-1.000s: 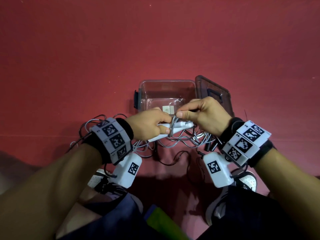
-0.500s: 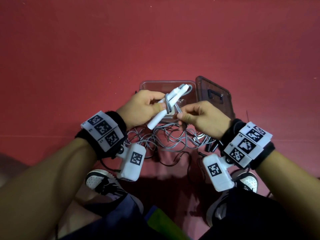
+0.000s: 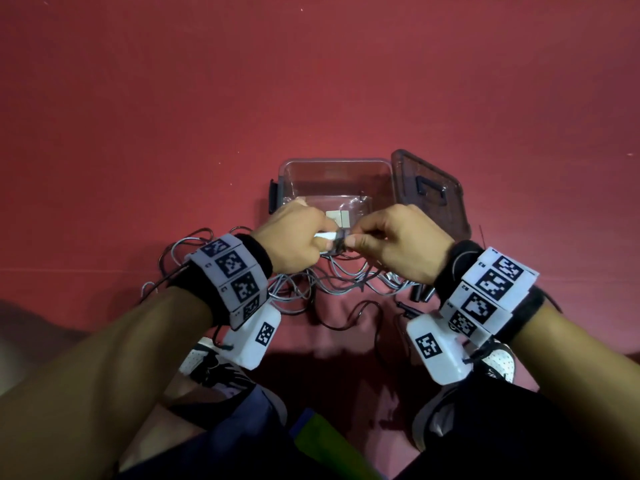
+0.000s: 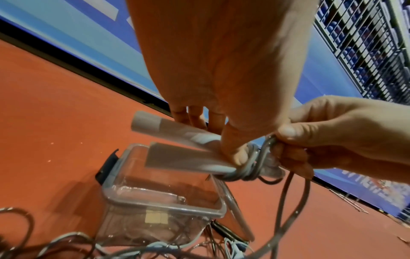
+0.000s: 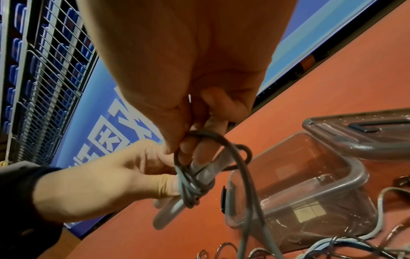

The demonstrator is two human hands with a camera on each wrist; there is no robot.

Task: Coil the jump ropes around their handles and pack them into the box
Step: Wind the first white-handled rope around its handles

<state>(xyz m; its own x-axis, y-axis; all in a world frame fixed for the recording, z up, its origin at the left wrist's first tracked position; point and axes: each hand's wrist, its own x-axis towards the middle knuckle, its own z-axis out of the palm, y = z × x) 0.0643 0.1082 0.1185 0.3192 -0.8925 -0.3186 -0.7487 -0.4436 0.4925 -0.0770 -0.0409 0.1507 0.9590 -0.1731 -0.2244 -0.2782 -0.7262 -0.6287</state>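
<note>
My left hand (image 3: 298, 237) grips the two white jump-rope handles (image 4: 177, 149) held together, with my thumb pressing on them. A few turns of grey rope (image 4: 248, 168) wrap one end of the handles. My right hand (image 3: 391, 244) pinches the grey rope (image 5: 221, 140) right beside those turns, and the rest trails down to a loose tangle (image 3: 329, 282) on the floor. Both hands hover just in front of the clear plastic box (image 3: 287, 174), which stands open and holds no rope.
The box's dark lid (image 3: 433, 199) leans against its right side. Dark handles (image 3: 420, 292) of another rope lie under my right wrist, with a thin black cord (image 3: 346, 323) nearby. My shoes (image 3: 207, 365) and knees are close below on the red floor.
The handles, tilted up over the box half a second ago, have swung back level. My right hand has come up beside the left with the rope, adding to the wrap.
</note>
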